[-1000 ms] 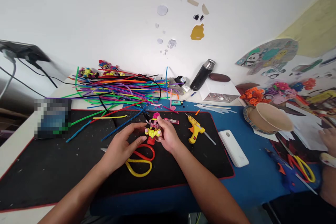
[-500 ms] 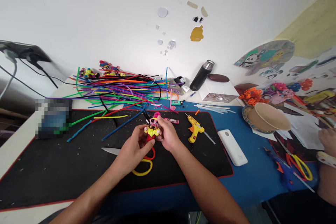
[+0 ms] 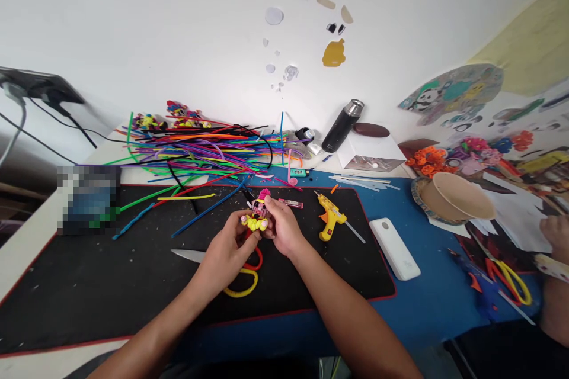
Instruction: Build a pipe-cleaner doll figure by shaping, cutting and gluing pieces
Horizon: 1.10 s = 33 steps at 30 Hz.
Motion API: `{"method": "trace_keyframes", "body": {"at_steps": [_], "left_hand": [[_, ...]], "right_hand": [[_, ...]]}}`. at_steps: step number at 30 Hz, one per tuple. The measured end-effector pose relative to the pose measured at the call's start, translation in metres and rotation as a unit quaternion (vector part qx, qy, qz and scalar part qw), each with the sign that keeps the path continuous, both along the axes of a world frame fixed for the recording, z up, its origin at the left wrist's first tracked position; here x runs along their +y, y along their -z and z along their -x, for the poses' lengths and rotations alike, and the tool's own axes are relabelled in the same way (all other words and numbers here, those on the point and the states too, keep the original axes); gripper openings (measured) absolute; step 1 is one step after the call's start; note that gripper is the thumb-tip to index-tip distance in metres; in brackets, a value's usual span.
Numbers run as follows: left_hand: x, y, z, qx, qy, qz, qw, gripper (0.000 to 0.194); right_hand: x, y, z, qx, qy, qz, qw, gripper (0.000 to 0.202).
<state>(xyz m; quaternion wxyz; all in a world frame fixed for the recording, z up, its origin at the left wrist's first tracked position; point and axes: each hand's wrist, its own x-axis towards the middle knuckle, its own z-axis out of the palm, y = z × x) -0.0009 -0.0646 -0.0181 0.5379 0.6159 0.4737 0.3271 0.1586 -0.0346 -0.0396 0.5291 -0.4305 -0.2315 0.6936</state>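
Between my two hands, above the black mat (image 3: 133, 296), is a small pipe-cleaner doll (image 3: 255, 224) with a pink pompom hat and a yellow body. My left hand (image 3: 231, 249) grips its lower part from the left, thumb in front. At the head and right side, my right hand (image 3: 284, 227) holds it with the thumb against the face. The doll's red lower part is mostly hidden by my fingers. Scissors (image 3: 242, 292) with red and yellow handles lie under my left hand, the blade pointing left.
Colourful pipe cleaners (image 3: 204, 151) are heaped along the wall. To the right are a yellow glue gun (image 3: 331, 218), a white power bank (image 3: 395, 249), a black flask (image 3: 342, 126) and a bowl (image 3: 462, 198). A co-worker's arm (image 3: 555, 254) rests at the far right edge.
The doll has tipped slightly and shifted a little left in my hands, and less of its red part shows. Both hands keep their hold.
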Motion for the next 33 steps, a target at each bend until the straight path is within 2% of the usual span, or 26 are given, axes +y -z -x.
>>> {"method": "trace_keyframes", "body": {"at_steps": [25, 33], "left_hand": [[-0.001, -0.007, -0.002, 0.042, -0.005, -0.022, 0.999, 0.039], [-0.001, -0.014, -0.003, 0.069, -0.005, -0.032, 0.997, 0.039]], "right_hand": [[-0.001, 0.001, -0.002, -0.007, -0.008, -0.006, 1.000, 0.058], [-0.001, 0.002, -0.002, 0.001, -0.007, -0.008, 1.000, 0.058]]}}
